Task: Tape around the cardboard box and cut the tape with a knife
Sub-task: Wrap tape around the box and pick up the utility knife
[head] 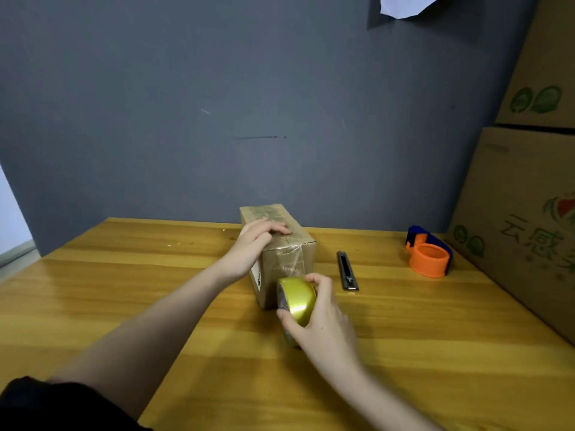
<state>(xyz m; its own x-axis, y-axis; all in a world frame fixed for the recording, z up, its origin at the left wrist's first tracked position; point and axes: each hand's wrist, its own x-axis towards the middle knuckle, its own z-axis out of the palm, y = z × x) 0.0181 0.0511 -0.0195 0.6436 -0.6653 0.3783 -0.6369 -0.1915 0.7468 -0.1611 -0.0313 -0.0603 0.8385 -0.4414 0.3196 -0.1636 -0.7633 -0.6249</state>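
A small brown cardboard box (292, 253) stands on the wooden table (124, 290), its top and near end shiny with clear tape. My left hand (252, 244) lies flat on the box's top, fingers pressing the tape down. My right hand (320, 325) grips a yellowish roll of tape (297, 301) held against the lower near end of the box. A strip of tape runs from the roll up the box's face. A dark utility knife (347, 270) lies on the table just right of the box, untouched.
An orange and blue tape dispenser (429, 251) sits at the back right. Large printed cardboard cartons (522, 213) are stacked along the right edge. A grey wall (217, 119) rises right behind the table.
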